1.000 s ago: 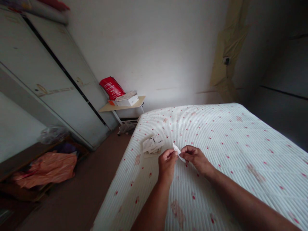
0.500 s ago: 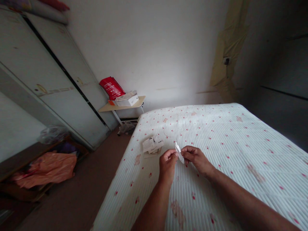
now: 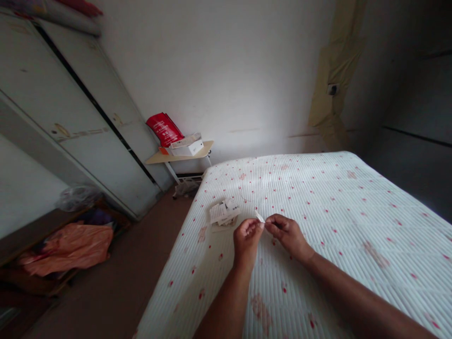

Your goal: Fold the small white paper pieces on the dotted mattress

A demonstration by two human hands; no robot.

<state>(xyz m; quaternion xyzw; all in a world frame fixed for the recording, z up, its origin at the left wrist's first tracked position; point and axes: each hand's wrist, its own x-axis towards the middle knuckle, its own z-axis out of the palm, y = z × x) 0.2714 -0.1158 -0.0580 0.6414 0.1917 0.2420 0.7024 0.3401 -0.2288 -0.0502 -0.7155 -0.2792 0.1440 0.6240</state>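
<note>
Above the bed's ribbed white cover (image 3: 318, 202), dotted with small red marks, my two hands meet around a small white paper piece (image 3: 260, 217). My left hand (image 3: 248, 238) pinches its lower end. The fingertips of my right hand (image 3: 286, 234) are closed on the same end from the right. Only the upper part of the paper shows; the rest is hidden by the fingers. Left of my hands, a small pile of printed paper pieces (image 3: 224, 213) lies on the cover.
Beyond the bed's far left corner, a small table (image 3: 158, 157) holds a red bag (image 3: 165, 129) and a white box (image 3: 187, 147). Grey cabinets (image 3: 84, 113) stand at the left, near a low shelf with an orange cloth (image 3: 76, 247).
The white paper shows less between my hands, and its lower part is no longer visible. My fingertips have come closer together.
</note>
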